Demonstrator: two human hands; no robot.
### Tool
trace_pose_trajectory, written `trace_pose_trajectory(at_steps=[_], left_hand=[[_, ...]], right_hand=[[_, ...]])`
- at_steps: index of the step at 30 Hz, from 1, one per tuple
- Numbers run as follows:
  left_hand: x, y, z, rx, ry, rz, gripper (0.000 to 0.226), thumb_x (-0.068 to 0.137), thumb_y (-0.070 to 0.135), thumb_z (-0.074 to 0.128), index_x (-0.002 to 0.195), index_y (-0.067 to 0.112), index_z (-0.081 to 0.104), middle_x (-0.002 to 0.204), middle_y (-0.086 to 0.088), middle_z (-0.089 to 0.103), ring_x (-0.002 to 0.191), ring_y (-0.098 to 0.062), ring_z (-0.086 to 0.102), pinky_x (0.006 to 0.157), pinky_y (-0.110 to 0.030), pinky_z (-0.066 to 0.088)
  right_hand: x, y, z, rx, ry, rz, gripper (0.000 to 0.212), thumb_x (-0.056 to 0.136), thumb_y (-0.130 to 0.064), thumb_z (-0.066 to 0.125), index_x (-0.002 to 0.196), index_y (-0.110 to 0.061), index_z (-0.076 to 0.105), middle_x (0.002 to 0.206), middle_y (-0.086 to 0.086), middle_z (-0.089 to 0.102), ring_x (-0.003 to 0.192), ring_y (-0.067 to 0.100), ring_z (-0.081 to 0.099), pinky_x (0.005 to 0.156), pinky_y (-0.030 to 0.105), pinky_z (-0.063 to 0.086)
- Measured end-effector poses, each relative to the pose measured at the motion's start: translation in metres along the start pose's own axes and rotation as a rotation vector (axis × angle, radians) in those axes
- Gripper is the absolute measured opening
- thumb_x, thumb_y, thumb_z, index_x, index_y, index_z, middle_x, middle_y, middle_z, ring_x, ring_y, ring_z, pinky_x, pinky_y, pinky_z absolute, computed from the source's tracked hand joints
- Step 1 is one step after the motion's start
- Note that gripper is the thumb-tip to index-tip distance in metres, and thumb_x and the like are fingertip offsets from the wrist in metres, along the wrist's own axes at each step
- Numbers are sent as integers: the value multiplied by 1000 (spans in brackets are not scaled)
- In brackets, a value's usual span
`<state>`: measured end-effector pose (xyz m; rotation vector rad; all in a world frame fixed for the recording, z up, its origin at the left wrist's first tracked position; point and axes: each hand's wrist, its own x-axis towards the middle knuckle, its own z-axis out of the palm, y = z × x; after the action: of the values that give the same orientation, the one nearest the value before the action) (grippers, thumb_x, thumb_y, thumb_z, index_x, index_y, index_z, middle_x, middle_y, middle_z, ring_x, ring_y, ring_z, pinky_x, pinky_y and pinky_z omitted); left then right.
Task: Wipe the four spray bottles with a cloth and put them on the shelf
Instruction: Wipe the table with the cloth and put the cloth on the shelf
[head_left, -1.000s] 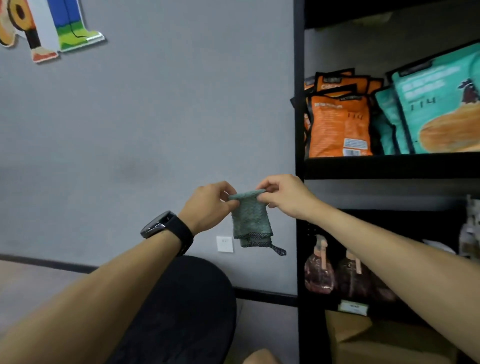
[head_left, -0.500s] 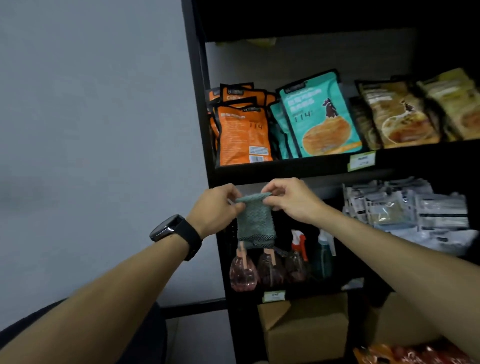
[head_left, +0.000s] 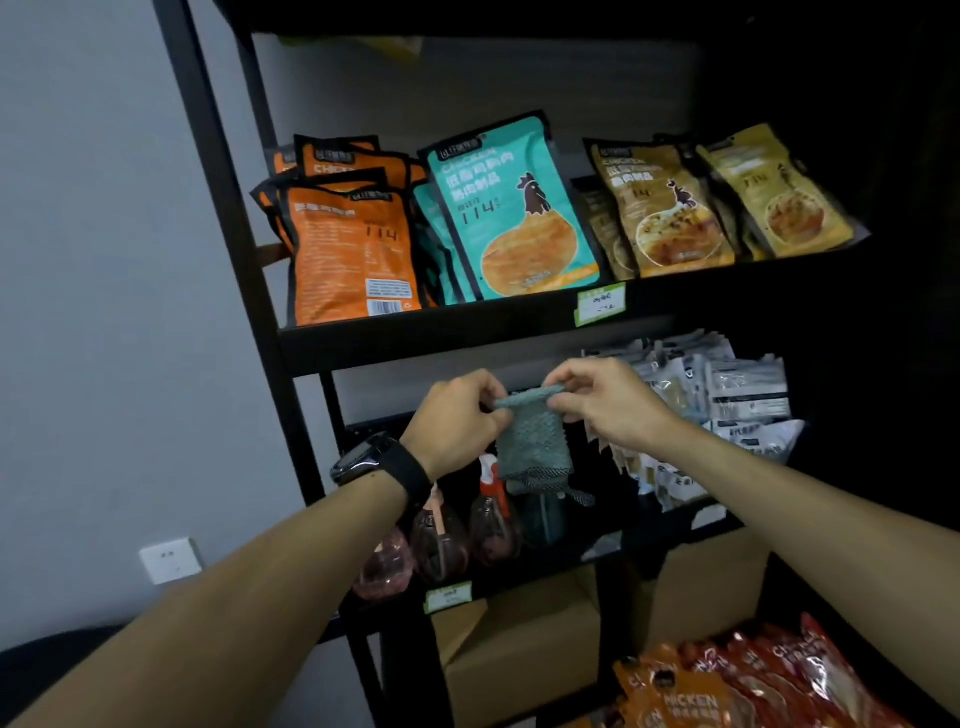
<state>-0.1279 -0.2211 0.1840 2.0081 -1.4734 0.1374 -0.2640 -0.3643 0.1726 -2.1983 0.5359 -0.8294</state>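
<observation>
Since the earlier frames the view had swung right, from bare wall to the black shelf (head_left: 415, 338), while both hands kept the cloth (head_left: 532, 441) up in front of it. The left hand (head_left: 457, 421) and right hand (head_left: 608, 402) each pinched a top corner of the grey-green cloth between thumb and fingers, so it hung limp and folded, clearly soft and light. Behind and below it, the spray bottles (head_left: 441, 540) stood close together on the lower shelf board, partly hidden by the left forearm; I could make out three or four, the count uncertain. They looked like thin plastic, probably light and a bit slippery, so the body just under the trigger head seemed the safest place to grasp.
</observation>
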Motion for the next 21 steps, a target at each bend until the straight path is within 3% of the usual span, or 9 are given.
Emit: trace_pose_trajectory(at_steps=[4,8,13,18,21], left_hand=[[12,12,25,-47,-13,19,10,92,21,66,100,16,63,91,5,65,84,-12,59,64,-19,37],[21,22,47,-72,-40,50,17,92,19,66,108,17,66,94,5,67,84,-9,59,62,-13,36],[26,27,79,-87,-77,49,13,91,17,66,103,18,70,90,7,67,82,-8,59,65,-15,38],[23,23,117,-146,-140,19,9,92,14,65,101,16,68,93,2,71,82,-15,69,73,-26,52],[19,17,140,-163,-166,4,10,93,13,64,101,15,67,86,5,67,76,-11,65,68,-20,50]], right_hand=[[-3,22,-16,-21,26,34,7,88,-7,67,90,-13,68,85,6,67,78,16,65,63,17,52],[-9,42,-29,-33,51,62,7,88,-8,67,91,-13,69,87,8,69,84,22,68,75,31,59],[-18,70,-37,-32,37,116,8,88,-8,67,91,-15,69,89,9,69,86,23,68,82,40,58],[-30,100,-35,-36,9,167,9,88,-8,67,91,-16,68,92,9,68,87,22,67,81,32,57],[-36,119,-29,-21,-7,192,12,88,-7,67,88,-19,68,91,8,68,87,23,67,82,34,56]])
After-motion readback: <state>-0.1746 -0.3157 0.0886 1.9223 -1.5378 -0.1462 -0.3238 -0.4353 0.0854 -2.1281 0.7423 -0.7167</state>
